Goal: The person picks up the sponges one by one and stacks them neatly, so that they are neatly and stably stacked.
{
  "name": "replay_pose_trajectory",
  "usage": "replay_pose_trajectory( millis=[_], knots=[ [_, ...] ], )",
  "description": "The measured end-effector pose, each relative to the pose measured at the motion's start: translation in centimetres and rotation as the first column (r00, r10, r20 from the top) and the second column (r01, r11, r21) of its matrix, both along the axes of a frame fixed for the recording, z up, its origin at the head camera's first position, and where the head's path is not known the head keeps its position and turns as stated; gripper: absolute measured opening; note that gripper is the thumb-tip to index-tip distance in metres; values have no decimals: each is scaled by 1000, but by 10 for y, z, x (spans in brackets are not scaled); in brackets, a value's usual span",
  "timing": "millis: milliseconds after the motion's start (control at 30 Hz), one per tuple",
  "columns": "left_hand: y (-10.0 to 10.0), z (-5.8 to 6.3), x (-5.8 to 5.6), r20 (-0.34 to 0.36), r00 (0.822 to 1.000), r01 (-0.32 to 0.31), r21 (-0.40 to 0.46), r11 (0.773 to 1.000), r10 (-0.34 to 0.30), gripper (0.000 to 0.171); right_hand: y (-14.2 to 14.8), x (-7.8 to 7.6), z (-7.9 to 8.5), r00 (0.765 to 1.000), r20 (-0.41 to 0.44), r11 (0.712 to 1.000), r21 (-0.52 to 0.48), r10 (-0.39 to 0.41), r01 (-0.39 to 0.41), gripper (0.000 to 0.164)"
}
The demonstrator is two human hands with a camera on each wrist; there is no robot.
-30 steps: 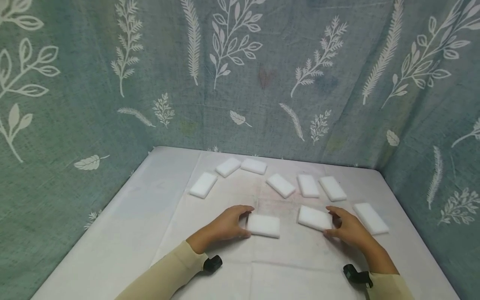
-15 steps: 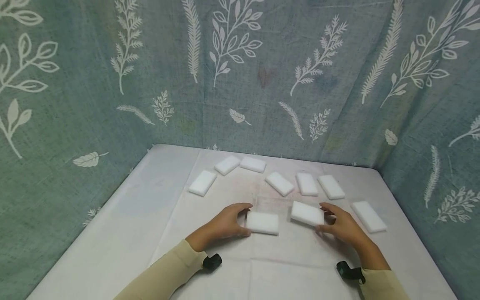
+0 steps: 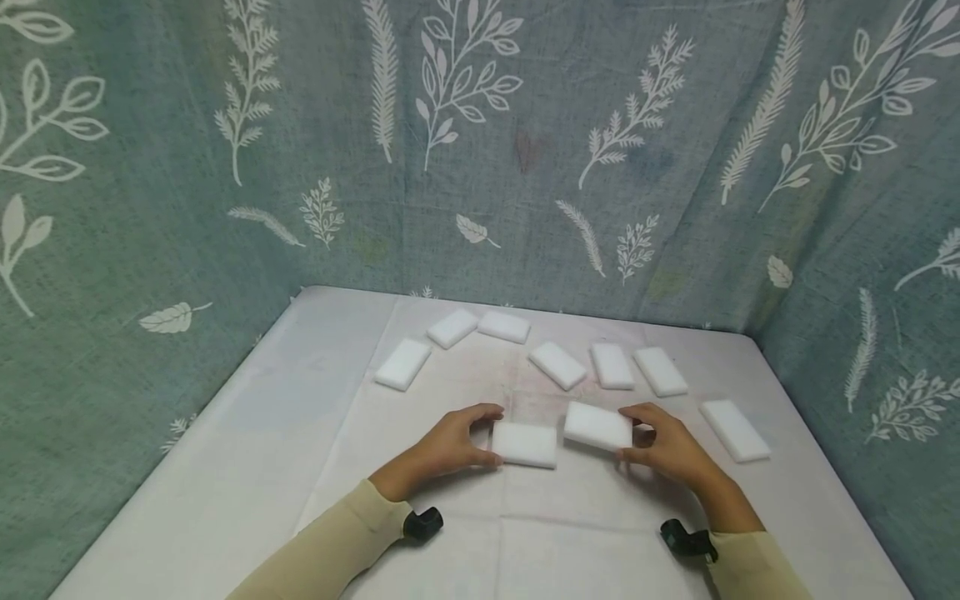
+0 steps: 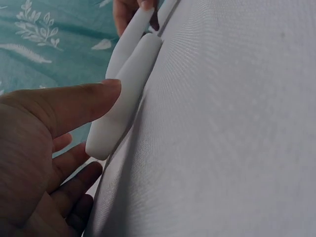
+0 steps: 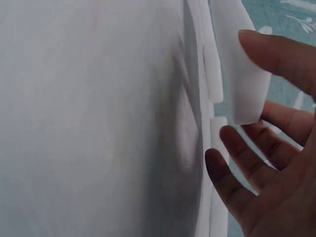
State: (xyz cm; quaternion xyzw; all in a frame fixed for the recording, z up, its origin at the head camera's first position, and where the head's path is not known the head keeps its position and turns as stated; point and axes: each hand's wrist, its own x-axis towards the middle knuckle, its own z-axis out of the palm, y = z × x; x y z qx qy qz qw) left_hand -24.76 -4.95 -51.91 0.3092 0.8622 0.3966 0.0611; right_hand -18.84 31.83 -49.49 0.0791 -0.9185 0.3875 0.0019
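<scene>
In the head view my left hand (image 3: 453, 444) pinches the left end of a white sponge (image 3: 524, 445) lying flat on the table. Its thumb (image 4: 106, 96) presses the near long edge in the left wrist view. My right hand (image 3: 667, 442) grips the right end of a second white sponge (image 3: 597, 426), thumb in front and fingers behind. That one is raised off the cloth and slightly tilted, as the gap in the right wrist view shows. Its left end comes close to the right end of the first sponge.
Several more white sponges lie flat in a loose arc behind and beside the hands, among them one at the left (image 3: 403, 364) and one at the right (image 3: 735, 430). A white cloth (image 3: 525, 550) covers the table. Green leaf-patterned curtains (image 3: 480, 167) enclose its back and sides.
My right hand has lifted its sponge off the cloth and carried it left, towards the one at my left hand. The left hand and its sponge stay nearly still.
</scene>
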Motion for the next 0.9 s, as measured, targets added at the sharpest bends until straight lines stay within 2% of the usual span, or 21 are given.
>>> replay_pose_trajectory(
  millis=[300, 567, 900],
  knots=[
    [0, 3, -1, 3, 1000, 0, -2, 1000, 0, 79, -14, -4, -1, 997, -40, 994, -80, 67, -71, 65],
    [1, 4, -2, -12, 1000, 10, 2, 1000, -10, 80, -13, -4, 7, 999, -31, 997, -76, 23, -25, 63],
    [0, 1, -1, 4, 1000, 6, -18, 1000, -6, 81, -29, -11, 2, 994, -9, 986, -126, 109, -109, 64]
  ],
)
